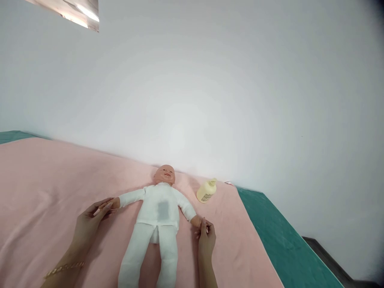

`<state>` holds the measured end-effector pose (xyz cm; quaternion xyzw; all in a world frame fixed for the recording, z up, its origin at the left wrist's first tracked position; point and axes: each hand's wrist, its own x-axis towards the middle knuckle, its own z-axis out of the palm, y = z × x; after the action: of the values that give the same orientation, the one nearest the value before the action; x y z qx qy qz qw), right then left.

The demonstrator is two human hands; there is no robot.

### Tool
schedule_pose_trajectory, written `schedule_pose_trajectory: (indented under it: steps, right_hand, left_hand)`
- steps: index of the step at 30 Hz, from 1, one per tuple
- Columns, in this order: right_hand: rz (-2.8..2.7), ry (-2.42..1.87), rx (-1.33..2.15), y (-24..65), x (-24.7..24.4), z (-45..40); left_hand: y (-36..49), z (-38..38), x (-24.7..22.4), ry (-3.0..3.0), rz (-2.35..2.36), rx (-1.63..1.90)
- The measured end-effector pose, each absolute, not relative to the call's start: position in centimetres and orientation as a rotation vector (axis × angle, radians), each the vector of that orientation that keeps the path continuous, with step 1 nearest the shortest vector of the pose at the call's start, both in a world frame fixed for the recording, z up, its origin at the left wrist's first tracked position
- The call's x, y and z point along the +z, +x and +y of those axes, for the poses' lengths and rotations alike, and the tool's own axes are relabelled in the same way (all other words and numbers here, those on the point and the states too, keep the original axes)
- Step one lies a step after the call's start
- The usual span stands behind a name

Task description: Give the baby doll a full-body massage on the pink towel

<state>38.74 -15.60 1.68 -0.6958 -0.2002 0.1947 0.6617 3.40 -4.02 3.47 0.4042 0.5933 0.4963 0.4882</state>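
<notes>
A baby doll [157, 206] in a white long-sleeved top and white trousers lies on its back, head toward the wall, arms stretched out to both sides. A grey patch marks the front of its top. At the left, my left hand [94, 218] grips the doll's hand between thumb and fingers. Lower on the other side, my right hand [207, 236] pinches the doll's other hand. The doll's feet are cut off by the bottom of the view. Beside the doll's shoulder on the right stands a pale yellow pump bottle [206, 191] with a printed label.
A pink cloth [60, 172] with some creases lies under the doll. Green covering [279, 224] shows past its right edge and at the far left. A plain white wall [192, 88] rises directly behind. Some dark edging [327, 256] is at the lower right.
</notes>
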Motion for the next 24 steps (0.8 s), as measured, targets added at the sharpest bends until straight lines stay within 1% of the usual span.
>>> schedule_pose_trajectory:
  steps: [5,17,24]
  right_hand:
    - [-0.435,-1.591,0.432,39.0,1.3,-15.6]
    - [-0.443,-1.558,0.447,39.5,0.9,-15.7]
    - [-0.447,-1.573,0.463,39.3,1.2,-15.7]
  left_hand:
    - [3.0,-3.5,2.1,0.954,1.378,1.24]
    - [2.5,-2.7,0.8,0.916,1.326,1.231]
    - [2.7,-3.0,1.6,0.932,1.36,1.208]
